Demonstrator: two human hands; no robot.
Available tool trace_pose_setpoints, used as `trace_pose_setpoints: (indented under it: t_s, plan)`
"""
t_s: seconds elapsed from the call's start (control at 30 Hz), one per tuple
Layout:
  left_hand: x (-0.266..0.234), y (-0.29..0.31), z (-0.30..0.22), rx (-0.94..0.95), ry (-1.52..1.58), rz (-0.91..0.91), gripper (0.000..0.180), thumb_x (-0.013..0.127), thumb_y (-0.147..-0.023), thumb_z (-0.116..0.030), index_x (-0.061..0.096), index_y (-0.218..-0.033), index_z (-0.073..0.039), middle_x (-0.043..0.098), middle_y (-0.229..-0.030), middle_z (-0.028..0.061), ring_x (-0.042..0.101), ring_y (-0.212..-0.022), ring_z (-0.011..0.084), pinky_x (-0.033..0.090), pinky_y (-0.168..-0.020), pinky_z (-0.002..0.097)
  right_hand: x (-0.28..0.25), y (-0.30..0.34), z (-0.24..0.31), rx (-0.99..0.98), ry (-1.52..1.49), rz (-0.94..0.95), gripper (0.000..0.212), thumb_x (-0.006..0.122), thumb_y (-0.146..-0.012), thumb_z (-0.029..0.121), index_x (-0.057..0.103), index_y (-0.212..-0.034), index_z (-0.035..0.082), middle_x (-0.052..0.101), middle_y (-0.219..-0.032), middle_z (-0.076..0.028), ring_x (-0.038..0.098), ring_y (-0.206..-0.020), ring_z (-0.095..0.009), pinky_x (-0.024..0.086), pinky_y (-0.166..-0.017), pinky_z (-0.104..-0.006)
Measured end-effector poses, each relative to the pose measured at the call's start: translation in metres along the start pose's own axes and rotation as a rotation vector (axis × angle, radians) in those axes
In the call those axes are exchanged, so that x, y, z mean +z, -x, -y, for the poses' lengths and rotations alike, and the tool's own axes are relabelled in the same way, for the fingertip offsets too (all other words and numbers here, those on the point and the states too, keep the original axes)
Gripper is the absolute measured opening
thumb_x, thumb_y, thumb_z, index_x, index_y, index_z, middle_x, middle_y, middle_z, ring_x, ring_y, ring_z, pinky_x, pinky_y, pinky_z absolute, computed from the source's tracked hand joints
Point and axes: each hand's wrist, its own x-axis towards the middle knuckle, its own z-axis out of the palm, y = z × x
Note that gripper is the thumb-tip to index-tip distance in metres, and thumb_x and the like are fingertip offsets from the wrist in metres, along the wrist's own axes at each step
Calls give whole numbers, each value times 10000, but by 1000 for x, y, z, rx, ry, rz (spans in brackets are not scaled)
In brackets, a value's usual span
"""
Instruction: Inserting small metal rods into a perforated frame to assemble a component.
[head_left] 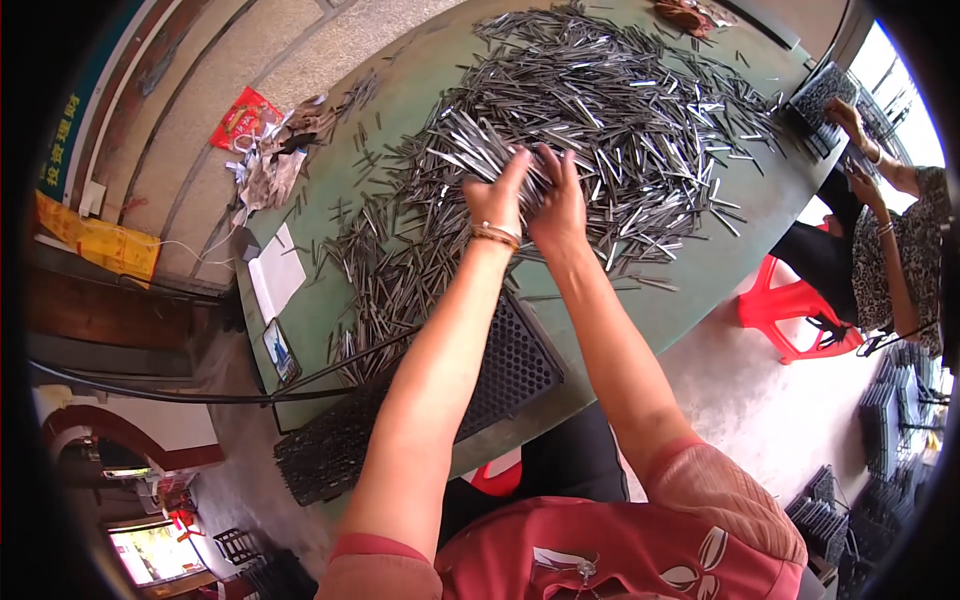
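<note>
My left hand and my right hand are close together over the table, closed around a bundle of slim grey metal strips. The bundle fans out beyond the fingers toward the upper left. Around and beyond my hands spreads a large heap of the same loose strips. Below my wrists, near the front edge, lies a black perforated tray with rows of round holes. My left forearm covers part of it, and its left portion shows a rough, dark surface.
The green table carries a phone, a white paper pad and a cable on the left. Torn paper and a red packet lie beyond the left edge. At right, another person works at a black tray beside a red stool; stacked trays stand behind.
</note>
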Motion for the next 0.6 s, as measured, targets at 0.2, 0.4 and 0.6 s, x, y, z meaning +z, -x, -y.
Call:
trace_pose_setpoints:
  t_s: [0.2, 0.4, 0.6]
  plan:
    - [8, 4, -4, 116, -90, 104, 259, 738, -726, -14, 619, -956, -30, 643, -897, 25, 608, -809, 115, 494, -748, 253, 15, -2, -4, -190, 100, 147, 340, 444, -962, 259, 567, -1163, 13, 601, -1131, -88, 550, -1019, -195, 427, -914, -314]
    - [-8, 0, 15, -33, -225, 33, 280, 695, -770, -60, 619, -1036, -22, 650, -955, 51, 614, -830, 128, 492, -765, 261, 2, -4, -14, -116, 230, 43, 399, 438, -967, 257, 487, -1280, 16, 530, -1252, -82, 481, -1133, -175, 355, -979, -294]
    - [-7, -29, -6, -159, 204, -77, 345, 667, -750, 24, 501, -1047, -29, 605, -802, 83, 616, -686, 201, 540, -643, 355, -6, -5, 1, 30, 241, 24, 497, 408, -963, 416, 440, -1315, 67, 501, -1238, -115, 497, -1079, -248, 404, -930, -410]
